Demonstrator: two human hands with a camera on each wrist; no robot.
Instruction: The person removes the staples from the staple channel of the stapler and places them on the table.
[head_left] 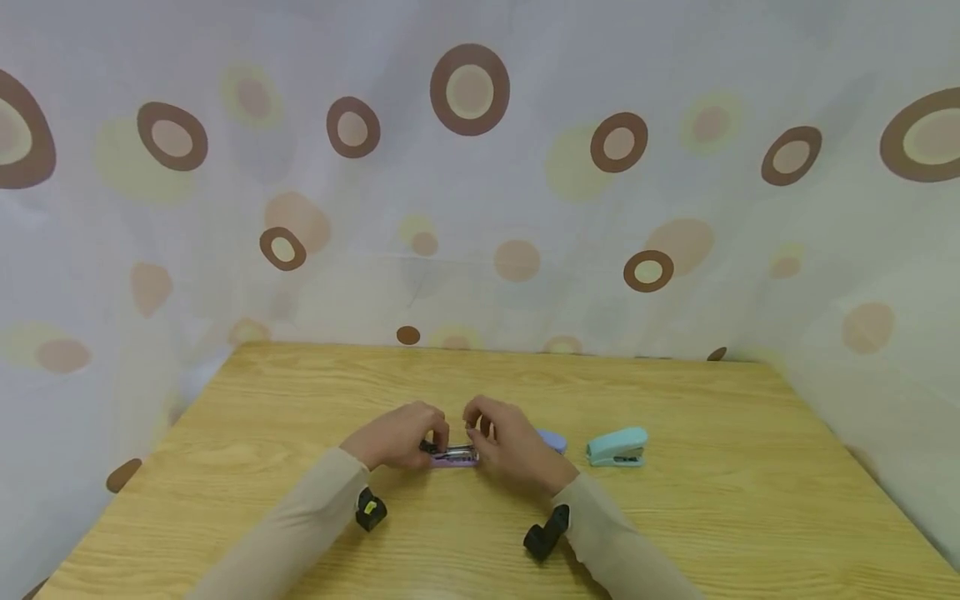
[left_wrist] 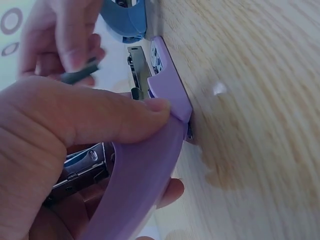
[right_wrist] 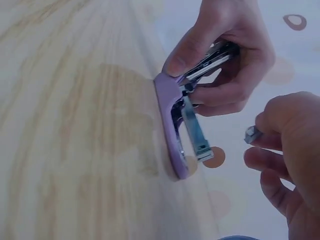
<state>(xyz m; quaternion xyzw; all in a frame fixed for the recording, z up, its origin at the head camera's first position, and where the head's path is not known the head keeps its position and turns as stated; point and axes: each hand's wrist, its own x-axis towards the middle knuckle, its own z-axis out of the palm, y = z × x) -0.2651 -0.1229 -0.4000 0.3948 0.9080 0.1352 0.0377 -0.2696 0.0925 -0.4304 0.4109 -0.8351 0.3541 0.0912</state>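
Observation:
A purple stapler stands on the table with its top swung up and back, baring the metal staple channel. My left hand grips it near the hinge; in the left wrist view the thumb presses on the purple body. Just to the right, my right hand is raised off the table. Between its thumb and fingers it pinches a short strip of staples, blurred in the left wrist view. The strip is apart from the channel.
Right of the purple stapler lies a bluish-violet stapler, partly hidden behind my right hand. Farther right is a turquoise stapler. All rest on a wood-grain table, with a patterned curtain behind it.

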